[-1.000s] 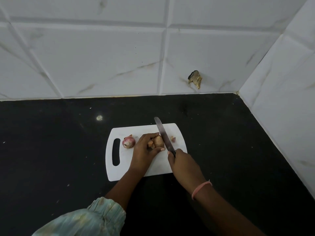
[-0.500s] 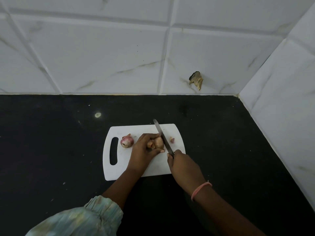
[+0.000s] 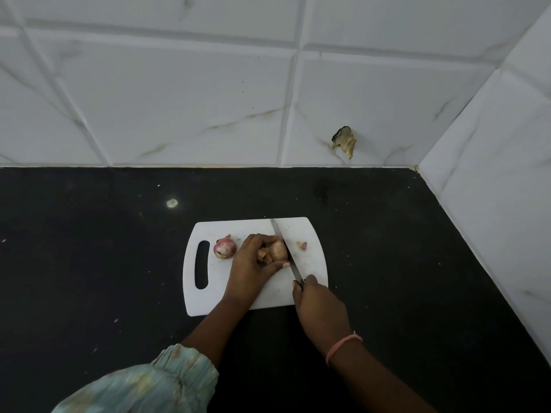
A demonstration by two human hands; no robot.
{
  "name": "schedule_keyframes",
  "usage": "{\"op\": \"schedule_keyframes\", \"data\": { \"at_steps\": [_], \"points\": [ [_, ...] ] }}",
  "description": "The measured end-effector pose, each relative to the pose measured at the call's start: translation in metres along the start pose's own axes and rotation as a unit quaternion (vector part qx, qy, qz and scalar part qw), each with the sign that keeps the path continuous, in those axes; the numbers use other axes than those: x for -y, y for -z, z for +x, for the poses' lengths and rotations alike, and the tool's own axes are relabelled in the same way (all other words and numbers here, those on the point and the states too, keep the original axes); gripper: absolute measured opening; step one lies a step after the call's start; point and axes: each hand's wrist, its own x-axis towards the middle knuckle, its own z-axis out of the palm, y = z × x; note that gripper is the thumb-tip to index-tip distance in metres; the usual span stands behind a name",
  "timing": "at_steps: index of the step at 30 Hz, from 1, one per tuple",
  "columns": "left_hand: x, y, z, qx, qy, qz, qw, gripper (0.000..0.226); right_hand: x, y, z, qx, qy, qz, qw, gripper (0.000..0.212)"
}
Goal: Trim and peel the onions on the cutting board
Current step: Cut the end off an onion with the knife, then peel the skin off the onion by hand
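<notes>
While her left hand (image 3: 253,263) pins the small, round, papery onion (image 3: 278,251) by its sides, her right hand (image 3: 320,308) grips the knife (image 3: 286,251) trimming its end; likely light, firm, prone to roll.

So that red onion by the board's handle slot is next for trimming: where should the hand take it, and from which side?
Take the red onion across its round middle with the left hand, coming from above and the left. It lies on its side, free on the board, a tuft at its upper right. Gripping the belly would leave both ends clear for the knife.
</notes>
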Motion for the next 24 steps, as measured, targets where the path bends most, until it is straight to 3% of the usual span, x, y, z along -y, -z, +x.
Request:
{"op": "schedule_keyframes", "data": {
  "at_steps": [10,13,24],
  "points": [
    [-0.004,-0.001,-0.004,-0.045,0.047,-0.074,0.995,0.058,-0.005,0.005,-0.001,-0.032,-0.010,-0.010,0.999,0.034],
    [-0.004,-0.001,-0.006,-0.044,0.051,-0.096,0.993,0.060,-0.013,0.010,0.001,-0.081,-0.012,0.009,0.997,0.035],
    [-0.003,0.002,-0.004,-0.049,0.000,-0.043,0.998,0.049,-0.029,0.017,0.001,-0.130,-0.023,0.089,0.987,0.034]
  ]
}}
